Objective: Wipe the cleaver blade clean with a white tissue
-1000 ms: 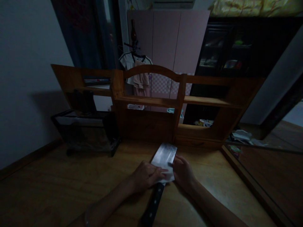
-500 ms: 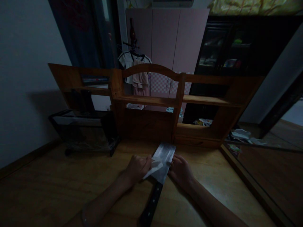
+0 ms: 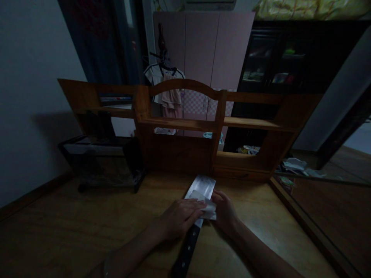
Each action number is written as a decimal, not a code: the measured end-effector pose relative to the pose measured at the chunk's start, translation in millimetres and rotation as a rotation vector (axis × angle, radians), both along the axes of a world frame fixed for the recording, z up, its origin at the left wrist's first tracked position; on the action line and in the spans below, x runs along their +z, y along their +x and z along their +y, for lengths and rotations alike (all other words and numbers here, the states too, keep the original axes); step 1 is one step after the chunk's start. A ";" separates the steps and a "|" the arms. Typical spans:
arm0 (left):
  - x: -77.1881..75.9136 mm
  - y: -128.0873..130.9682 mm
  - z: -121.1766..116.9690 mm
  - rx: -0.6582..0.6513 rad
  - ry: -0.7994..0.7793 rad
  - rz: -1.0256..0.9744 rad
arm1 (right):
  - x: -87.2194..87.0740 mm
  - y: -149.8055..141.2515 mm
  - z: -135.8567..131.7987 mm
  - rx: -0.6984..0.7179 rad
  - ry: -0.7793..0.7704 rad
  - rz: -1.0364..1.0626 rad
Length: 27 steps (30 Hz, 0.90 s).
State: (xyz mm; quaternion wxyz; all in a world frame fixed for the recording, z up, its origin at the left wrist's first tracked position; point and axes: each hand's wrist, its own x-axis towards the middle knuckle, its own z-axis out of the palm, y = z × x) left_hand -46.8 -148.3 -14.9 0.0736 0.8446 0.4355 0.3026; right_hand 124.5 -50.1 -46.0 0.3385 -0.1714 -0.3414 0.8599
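A cleaver (image 3: 206, 185) with a broad metal blade and a black riveted handle lies between my hands, its handle toward me. My left hand (image 3: 183, 214) lies over the lower part of the blade, fingers stretched across a white tissue (image 3: 210, 210) that it presses against the metal. The tissue covers the middle of the blade. At the blade's right edge is my right hand (image 3: 224, 208), its fingers curled and gripping that edge; the fingertips are partly hidden behind the blade and tissue.
A wooden desk top (image 3: 121, 224) spreads beneath the hands. A wooden shelf unit (image 3: 179, 123) stands along its back. At the left is a dark-framed holder (image 3: 101, 162) with black upright parts. A raised wooden edge (image 3: 301, 224) runs along the right.
My left hand has slid the tissue to the right and toward the handle, its fingers going from a pinch to lying flatter across the blade. My right hand stays at the blade's edge.
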 end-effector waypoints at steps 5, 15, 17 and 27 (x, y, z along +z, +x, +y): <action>-0.7 2.3 5.0 0.139 0.027 0.079 | 1.7 0.9 -1.2 0.026 -0.105 0.064; -7.8 -12.4 13.9 0.226 0.049 0.108 | -10.4 -3.0 2.9 0.030 -0.118 0.047; -4.0 -10.2 10.3 0.151 0.041 0.123 | -9.1 -4.5 -1.3 0.038 -0.104 0.039; 0.7 -0.6 5.2 0.144 -0.007 0.125 | -16.3 -8.3 -5.8 0.028 -0.043 -0.024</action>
